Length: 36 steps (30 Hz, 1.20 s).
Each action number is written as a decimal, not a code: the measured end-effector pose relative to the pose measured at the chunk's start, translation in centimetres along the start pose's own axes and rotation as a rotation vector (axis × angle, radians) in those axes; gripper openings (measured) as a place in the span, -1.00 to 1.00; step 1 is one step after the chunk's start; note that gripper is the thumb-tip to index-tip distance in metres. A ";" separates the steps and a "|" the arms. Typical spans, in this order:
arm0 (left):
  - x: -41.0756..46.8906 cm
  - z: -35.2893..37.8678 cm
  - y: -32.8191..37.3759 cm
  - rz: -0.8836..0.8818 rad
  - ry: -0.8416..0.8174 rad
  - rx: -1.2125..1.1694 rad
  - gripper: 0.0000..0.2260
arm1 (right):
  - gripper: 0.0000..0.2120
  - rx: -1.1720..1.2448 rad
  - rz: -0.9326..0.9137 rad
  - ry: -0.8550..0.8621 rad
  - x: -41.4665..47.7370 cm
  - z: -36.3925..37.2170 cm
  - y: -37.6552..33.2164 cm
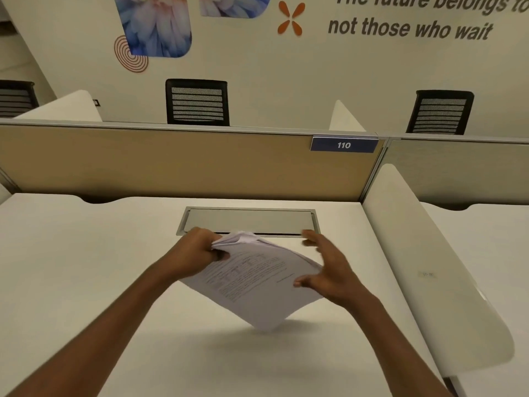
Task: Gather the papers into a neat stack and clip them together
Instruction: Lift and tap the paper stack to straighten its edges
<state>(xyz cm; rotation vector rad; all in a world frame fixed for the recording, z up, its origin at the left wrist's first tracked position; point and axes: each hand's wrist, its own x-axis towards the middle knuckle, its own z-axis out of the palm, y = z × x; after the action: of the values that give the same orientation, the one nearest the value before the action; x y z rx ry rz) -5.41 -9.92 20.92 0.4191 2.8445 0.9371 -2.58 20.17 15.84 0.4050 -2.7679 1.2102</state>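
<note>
A stack of white printed papers (252,285) hangs tilted above the white desk (86,267), its lowest corner pointing down toward the desk's middle. My left hand (197,247) is shut on the papers' upper left corner, where the sheets bunch and curl. My right hand (326,267) is at the stack's right edge, thumb on the top sheet and fingers spread and blurred behind it. No clip shows in the head view.
A grey cable-tray lid (249,220) is set into the desk just behind the hands. A tan partition (171,164) with a "110" tag closes the back. A white curved side divider (429,267) bounds the desk on the right. Black chairs stand beyond the partition.
</note>
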 end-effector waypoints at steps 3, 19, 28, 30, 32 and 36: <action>0.3 -1.5 3.2 0.081 -0.083 0.154 -0.66 | -0.09 0.002 -0.062 -0.144 1.4 0.9 -3.0; 0.4 -5.2 -0.9 0.086 0.036 -0.627 -0.28 | -0.73 0.720 0.366 0.251 -0.1 3.1 -1.6; -0.4 5.8 -1.4 -0.053 0.042 -1.076 -0.34 | -0.61 0.746 0.326 0.260 -0.2 4.5 -0.7; -0.1 6.4 -0.9 -0.088 0.131 -1.075 -0.30 | -0.57 0.745 0.291 0.281 -0.4 4.8 -0.5; 0.1 7.1 -0.8 -0.089 0.178 -1.038 -0.32 | -0.47 0.736 0.269 0.303 -0.6 5.0 -0.2; 0.1 7.7 -1.4 -0.104 0.225 -1.011 -0.51 | -0.29 0.700 0.273 0.329 -1.2 6.0 -0.1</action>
<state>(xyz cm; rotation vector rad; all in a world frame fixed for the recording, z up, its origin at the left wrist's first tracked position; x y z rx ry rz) -4.26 -6.60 13.92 0.0357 2.0891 2.2586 -1.32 15.99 11.60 -0.1371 -2.1022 2.0810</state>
